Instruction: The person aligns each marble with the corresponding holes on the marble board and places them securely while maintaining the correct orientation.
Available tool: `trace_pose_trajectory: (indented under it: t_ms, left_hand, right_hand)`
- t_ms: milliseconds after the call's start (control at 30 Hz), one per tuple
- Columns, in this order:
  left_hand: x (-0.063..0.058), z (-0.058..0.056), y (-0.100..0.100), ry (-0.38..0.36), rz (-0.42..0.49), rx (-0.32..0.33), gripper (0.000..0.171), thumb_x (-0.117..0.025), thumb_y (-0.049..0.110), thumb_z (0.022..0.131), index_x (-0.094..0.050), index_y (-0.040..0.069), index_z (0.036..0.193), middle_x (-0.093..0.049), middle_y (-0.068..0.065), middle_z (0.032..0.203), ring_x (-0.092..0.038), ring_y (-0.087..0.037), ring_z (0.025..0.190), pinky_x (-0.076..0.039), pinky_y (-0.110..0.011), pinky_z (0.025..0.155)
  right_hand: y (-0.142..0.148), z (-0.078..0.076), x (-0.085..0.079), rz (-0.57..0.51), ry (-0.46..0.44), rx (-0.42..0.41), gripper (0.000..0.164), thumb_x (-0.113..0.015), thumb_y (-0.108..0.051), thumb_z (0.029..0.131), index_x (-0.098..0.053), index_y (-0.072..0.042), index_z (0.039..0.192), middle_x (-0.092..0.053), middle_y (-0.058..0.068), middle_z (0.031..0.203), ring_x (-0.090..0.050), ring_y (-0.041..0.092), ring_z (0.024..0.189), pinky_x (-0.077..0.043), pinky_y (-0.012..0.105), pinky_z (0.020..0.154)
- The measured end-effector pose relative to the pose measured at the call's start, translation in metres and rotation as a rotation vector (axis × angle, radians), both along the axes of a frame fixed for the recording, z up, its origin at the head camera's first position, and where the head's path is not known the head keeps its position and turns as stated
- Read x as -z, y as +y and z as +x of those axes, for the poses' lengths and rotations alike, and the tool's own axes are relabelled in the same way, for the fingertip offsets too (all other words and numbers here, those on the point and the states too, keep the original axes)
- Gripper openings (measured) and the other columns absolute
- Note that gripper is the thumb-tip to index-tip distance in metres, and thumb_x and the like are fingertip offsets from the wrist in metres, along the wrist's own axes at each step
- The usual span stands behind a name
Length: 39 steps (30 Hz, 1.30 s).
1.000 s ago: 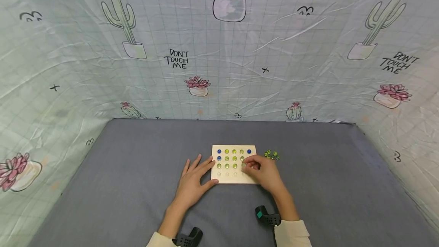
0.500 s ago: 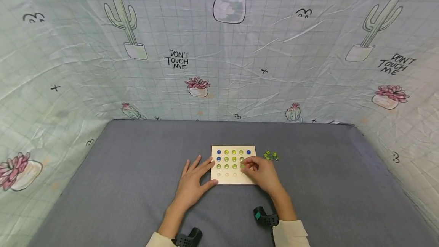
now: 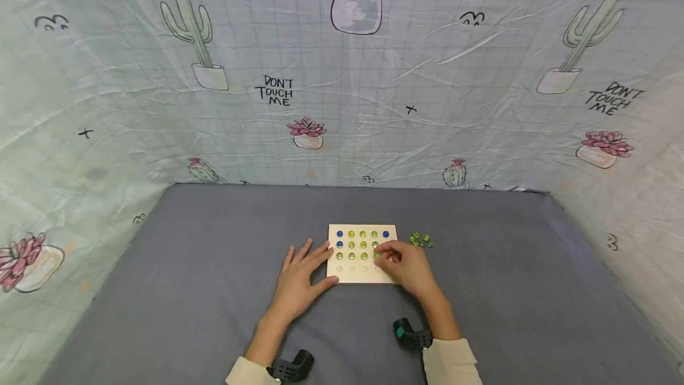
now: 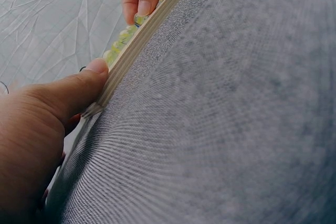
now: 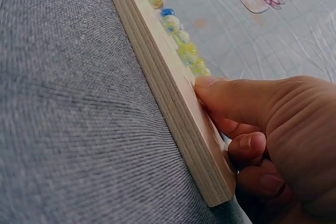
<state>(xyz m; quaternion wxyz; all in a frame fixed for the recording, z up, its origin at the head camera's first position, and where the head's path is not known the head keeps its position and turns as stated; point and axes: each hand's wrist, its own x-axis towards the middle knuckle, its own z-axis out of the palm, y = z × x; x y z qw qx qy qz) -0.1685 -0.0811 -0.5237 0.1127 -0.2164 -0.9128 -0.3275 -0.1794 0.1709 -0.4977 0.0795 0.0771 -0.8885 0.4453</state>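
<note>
A pale wooden board (image 3: pixel 352 277) with rows of round hollows lies on the grey cloth. Green-yellow marbles (image 3: pixel 363 245) and a few blue marbles (image 3: pixel 339 234) fill the three far rows; visible hollows of the nearest row hold none. My left hand (image 3: pixel 295 287) rests at the board's left edge, fingers spread and thumb at the near corner. Over the third row, towards the right, my right hand (image 3: pixel 410 267) pinches a green-yellow marble (image 4: pixel 139 19) between thumb and fingers. In the right wrist view its thumb (image 5: pixel 231 98) hides that marble.
Several loose green marbles (image 3: pixel 421 239) lie on the cloth just right of the board. Grey cloth (image 3: pixel 240 224) covers the table. A printed curtain (image 3: pixel 342 106) stands behind and along both sides. Each wrist wears a black camera mount (image 3: pixel 411 334).
Both hands keep nearly the same places on the board, the right still pinching at the third row. The head view has shifted slightly.
</note>
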Motion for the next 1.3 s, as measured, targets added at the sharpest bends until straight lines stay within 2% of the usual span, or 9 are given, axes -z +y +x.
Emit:
trace_pose_trajectory:
  t_ms: [367,633,900,1167,1300]
  left_hand:
    - [-0.001,0.001,-0.001,-0.014,-0.005,-0.010,0.065,-0.072,0.045,0.081,-0.056,0.017,0.137,-0.046,0.003,0.144,-0.029,-0.029,0.139,-0.006,-0.052,0.116]
    - [0.000,0.000,-0.001,-0.003,-0.010,-0.007,0.064,-0.072,0.045,0.081,-0.056,0.017,0.137,-0.046,0.002,0.144,-0.029,-0.030,0.139,-0.007,-0.053,0.116]
    - [-0.001,0.000,-0.001,-0.013,-0.013,-0.007,0.065,-0.072,0.045,0.081,-0.056,0.017,0.137,-0.046,0.002,0.144,-0.029,-0.029,0.139,-0.006,-0.053,0.116]
    - [-0.001,-0.001,-0.001,-0.012,-0.018,-0.015,0.064,-0.072,0.045,0.081,-0.056,0.016,0.137,-0.046,0.003,0.144,-0.028,-0.029,0.140,-0.007,-0.053,0.116]
    - [-0.001,-0.001,-0.001,-0.010,-0.016,-0.010,0.064,-0.072,0.045,0.081,-0.056,0.016,0.137,-0.046,0.003,0.144,-0.028,-0.029,0.140,-0.006,-0.052,0.116]
  right_hand:
    - [0.005,0.000,-0.008,-0.031,-0.059,0.022,0.013,-0.078,-0.009,0.080,-0.074,-0.011,0.092,-0.060,-0.004,0.071,-0.047,0.013,0.059,-0.039,0.023,0.050]
    - [0.022,0.001,-0.014,-0.021,-0.042,0.071,0.014,-0.076,-0.009,0.083,-0.073,-0.006,0.097,-0.060,0.000,0.076,-0.048,0.016,0.062,-0.040,0.024,0.052]
    - [0.029,0.002,-0.014,-0.023,-0.021,0.083,0.014,-0.072,-0.016,0.087,-0.074,-0.010,0.100,-0.063,-0.001,0.081,-0.053,0.015,0.068,-0.045,0.025,0.056]
    - [0.038,0.003,-0.013,-0.032,0.005,0.117,0.016,-0.068,-0.018,0.091,-0.073,-0.009,0.103,-0.064,0.001,0.081,-0.050,0.018,0.067,-0.041,0.025,0.054]
    - [0.040,0.003,-0.012,-0.042,-0.006,0.146,0.019,-0.067,-0.021,0.092,-0.072,-0.009,0.104,-0.066,0.001,0.081,-0.054,0.018,0.068,-0.042,0.024,0.054]
